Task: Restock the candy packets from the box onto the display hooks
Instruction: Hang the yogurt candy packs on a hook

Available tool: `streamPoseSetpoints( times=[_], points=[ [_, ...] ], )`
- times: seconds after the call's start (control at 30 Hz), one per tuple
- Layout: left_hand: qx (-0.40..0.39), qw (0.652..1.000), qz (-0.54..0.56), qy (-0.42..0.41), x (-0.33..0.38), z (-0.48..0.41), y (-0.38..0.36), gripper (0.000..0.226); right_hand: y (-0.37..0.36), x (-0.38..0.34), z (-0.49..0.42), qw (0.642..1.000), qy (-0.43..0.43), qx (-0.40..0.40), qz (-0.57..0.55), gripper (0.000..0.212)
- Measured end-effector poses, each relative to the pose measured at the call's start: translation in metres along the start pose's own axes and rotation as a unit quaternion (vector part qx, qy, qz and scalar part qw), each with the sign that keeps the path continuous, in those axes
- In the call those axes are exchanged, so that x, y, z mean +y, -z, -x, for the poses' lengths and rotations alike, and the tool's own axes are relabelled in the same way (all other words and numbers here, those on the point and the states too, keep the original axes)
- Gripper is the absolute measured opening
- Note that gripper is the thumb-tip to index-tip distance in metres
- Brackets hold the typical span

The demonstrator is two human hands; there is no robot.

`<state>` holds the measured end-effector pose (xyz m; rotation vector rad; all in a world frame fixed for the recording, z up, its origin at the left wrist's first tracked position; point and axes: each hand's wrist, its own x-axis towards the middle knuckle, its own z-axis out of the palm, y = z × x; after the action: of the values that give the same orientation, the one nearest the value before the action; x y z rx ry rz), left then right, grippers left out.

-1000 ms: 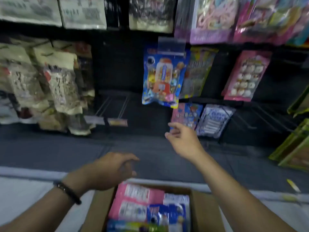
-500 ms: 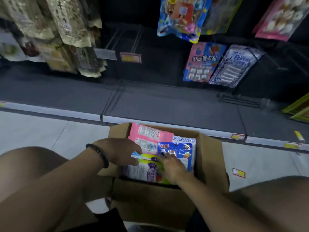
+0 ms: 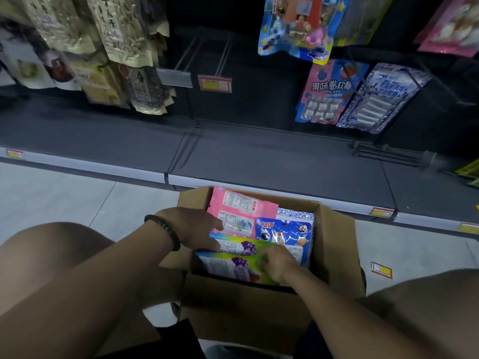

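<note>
Two grips in a box (image 3: 337, 255) of candy packets (image 3: 241, 211) on the floor (image 3: 64, 198).
The left grip (image 3: 197, 229) rests on them; the right grip (image 3: 278, 264) beside it holds the front packet (image 3: 225, 268). Beyond both, a shelf (image 3: 259, 156), with display hooks (image 3: 223, 55) and hanging packets (image 3: 324, 94) above.

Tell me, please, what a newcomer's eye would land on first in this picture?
The open cardboard box on the floor at bottom centre stands out first, stuffed with a pink packet, a blue packet and a green packet. Both hands are in it: the left hand rests on the packets, while the right hand curls its fingers over the green packet's top edge. Above, two bare hooks stand left of the hanging packets.
</note>
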<state>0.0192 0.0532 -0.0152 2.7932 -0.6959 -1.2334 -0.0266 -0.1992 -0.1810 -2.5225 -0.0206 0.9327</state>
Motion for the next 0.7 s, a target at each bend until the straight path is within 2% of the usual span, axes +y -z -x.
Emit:
streamPoseSetpoints(
  times=[0.17,0.27,0.43,0.53,0.6,0.63,0.7],
  points=[
    [0.05,0.999,0.018,-0.007,0.001,-0.001,0.007,0.069,0.066,-0.008,0.007,0.993,0.018,-0.017,-0.117,0.019],
    [0.061,0.997,0.035,-0.015,0.002,-0.005,0.004,0.086,0.103,-0.016,0.017,0.978,0.018,-0.019,-0.209,0.013],
    [0.067,0.997,0.023,-0.022,0.014,-0.001,0.007,0.137,0.149,-0.041,0.048,0.909,0.041,-0.028,-0.414,0.011],
    [0.107,0.991,0.029,-0.079,0.018,-0.001,0.005,0.151,0.172,-0.048,0.063,0.862,0.027,-0.016,-0.507,0.016],
    [0.154,0.978,0.065,-0.125,0.023,-0.003,0.005,0.144,0.183,-0.05,0.071,0.826,0.018,-0.015,-0.564,0.02],
    [0.185,0.97,0.079,-0.136,0.028,-0.003,0.006,0.133,0.186,-0.051,0.073,0.806,0.013,-0.011,-0.592,0.018],
    [0.288,0.947,0.055,-0.129,0.032,-0.007,0.008,0.085,0.19,-0.05,0.075,0.785,0.014,0.016,-0.619,0.019]
  ],
)
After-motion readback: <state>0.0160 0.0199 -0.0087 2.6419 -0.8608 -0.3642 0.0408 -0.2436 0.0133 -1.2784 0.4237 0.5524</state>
